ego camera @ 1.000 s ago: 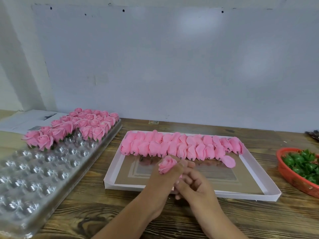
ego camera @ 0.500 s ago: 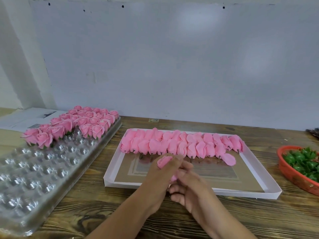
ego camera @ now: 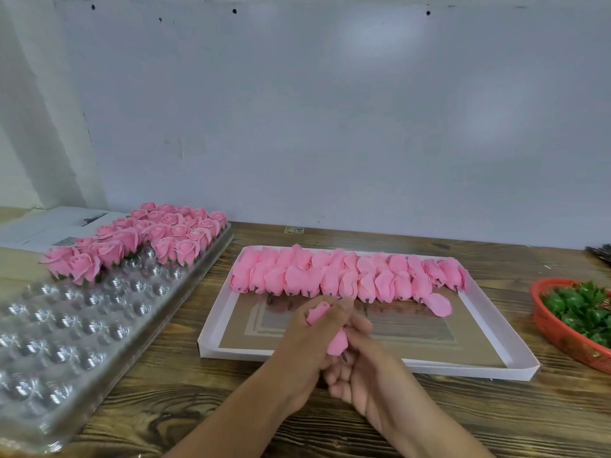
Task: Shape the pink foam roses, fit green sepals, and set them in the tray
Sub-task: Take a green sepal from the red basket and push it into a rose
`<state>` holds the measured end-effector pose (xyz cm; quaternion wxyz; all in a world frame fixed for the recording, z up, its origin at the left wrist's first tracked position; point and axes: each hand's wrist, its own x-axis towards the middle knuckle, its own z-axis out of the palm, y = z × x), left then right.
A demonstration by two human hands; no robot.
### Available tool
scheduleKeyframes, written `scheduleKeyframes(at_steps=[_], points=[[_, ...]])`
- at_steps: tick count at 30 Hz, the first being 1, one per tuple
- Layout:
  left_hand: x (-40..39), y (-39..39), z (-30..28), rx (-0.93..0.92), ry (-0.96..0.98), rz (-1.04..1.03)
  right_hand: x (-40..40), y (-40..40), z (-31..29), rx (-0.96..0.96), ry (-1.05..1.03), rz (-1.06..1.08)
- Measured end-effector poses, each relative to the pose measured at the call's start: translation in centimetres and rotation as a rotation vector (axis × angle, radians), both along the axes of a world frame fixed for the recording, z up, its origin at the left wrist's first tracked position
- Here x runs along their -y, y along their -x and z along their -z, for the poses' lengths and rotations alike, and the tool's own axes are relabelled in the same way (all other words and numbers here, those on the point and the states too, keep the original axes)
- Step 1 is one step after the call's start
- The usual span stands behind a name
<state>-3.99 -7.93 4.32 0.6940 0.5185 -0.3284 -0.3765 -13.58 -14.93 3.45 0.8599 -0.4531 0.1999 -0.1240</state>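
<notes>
pink foam rose (ego camera: 330,328) pinched in my left hand (ego camera: 307,345), right hand (ego camera: 363,371) curled round its base, unshaped buds (ego camera: 347,276) just beyond

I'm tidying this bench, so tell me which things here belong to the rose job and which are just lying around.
Job: foam rose held in left hand and right hand; unshaped buds in white tray; green sepals in red basket; clear blister tray with finished roses.
Lying about: papers, loose petal.

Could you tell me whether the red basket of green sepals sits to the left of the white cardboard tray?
No, the red basket of green sepals sits at the table's right edge, right of the white cardboard tray.
</notes>
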Motion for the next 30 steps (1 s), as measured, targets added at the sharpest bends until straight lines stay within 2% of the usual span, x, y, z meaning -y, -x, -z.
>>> scheduleKeyframes(at_steps=[2, 5, 8, 12, 16, 23, 30], points=[[0.2, -0.1, 0.0, -0.037, -0.008, -0.032, 0.0, -0.2, 0.2, 0.049, 0.077, 0.089], [0.4, -0.1, 0.2, -0.038, -0.039, -0.068, 0.0, -0.1, 0.6, 0.062, 0.157, 0.113], [0.3, 0.0, 0.2, 0.005, -0.027, -0.069, 0.0, 0.1, 0.3, 0.085, 0.095, 0.068], [0.2, 0.0, 0.1, 0.169, -0.006, -0.064, 0.0, 0.3, -0.2, 0.053, -0.061, 0.018], [0.4, -0.3, 0.5, 0.353, -0.029, -0.156, -0.1, 0.2, -0.2, -0.012, -0.010, -0.022], [0.6, -1.0, 1.8, 0.837, 0.016, -0.360, 0.6, 0.6, 0.1, -0.195, 0.033, -0.046], [0.7, -1.1, 2.5, 0.892, -0.015, -0.413, 0.9, 0.5, 0.5, -0.251, 0.027, -0.129]])
